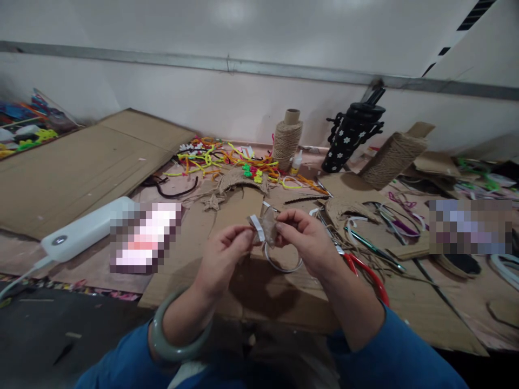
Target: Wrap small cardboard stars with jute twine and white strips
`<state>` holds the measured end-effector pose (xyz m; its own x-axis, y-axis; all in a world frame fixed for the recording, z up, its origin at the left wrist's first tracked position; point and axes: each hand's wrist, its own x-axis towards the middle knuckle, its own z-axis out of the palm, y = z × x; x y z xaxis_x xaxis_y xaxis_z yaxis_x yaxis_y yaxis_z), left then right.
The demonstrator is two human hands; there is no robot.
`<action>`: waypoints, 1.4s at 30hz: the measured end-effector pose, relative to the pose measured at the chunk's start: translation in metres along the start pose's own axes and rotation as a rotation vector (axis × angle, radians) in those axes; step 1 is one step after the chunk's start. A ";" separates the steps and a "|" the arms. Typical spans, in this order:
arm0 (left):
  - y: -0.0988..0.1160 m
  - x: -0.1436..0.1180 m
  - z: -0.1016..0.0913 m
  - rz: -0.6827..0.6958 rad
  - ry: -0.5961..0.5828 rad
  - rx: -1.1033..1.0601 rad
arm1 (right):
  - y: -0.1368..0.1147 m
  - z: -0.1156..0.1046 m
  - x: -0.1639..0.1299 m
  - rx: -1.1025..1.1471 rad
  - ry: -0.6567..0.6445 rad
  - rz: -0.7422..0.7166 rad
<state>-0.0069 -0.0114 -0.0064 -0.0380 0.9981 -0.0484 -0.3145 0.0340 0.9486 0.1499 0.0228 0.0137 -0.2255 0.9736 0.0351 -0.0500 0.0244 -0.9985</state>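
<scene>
One brown piece point(269, 227) with white strip point(257, 228) is pinched by left hand point(222, 254) and right hand point(310, 240), above cardboard point(174, 283)

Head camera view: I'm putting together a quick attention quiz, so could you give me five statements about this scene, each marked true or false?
1. The left hand and right hand hold a small brown piece. True.
2. The bangle is on the right wrist. False: the bangle is on the left wrist.
3. The black cup appears between an upright twine roll and a leaning twine roll. True.
4. The red-handled tool lies to the left of both hands. False: the red-handled tool lies to the right, by the right forearm.
5. Both sleeves are blue. True.
</scene>
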 end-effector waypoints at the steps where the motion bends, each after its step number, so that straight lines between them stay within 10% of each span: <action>1: 0.001 0.000 0.001 -0.017 -0.037 0.036 | 0.000 0.002 0.000 0.029 0.013 0.011; 21: -0.001 -0.001 0.000 -0.051 0.002 0.106 | 0.000 0.002 -0.003 -0.146 -0.073 -0.108; 42: 0.001 -0.006 0.002 0.078 -0.107 0.015 | 0.000 0.004 -0.002 0.215 -0.062 0.075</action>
<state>-0.0052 -0.0170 -0.0049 0.0398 0.9975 0.0590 -0.3007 -0.0444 0.9527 0.1462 0.0196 0.0143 -0.2957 0.9548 -0.0299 -0.2358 -0.1033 -0.9663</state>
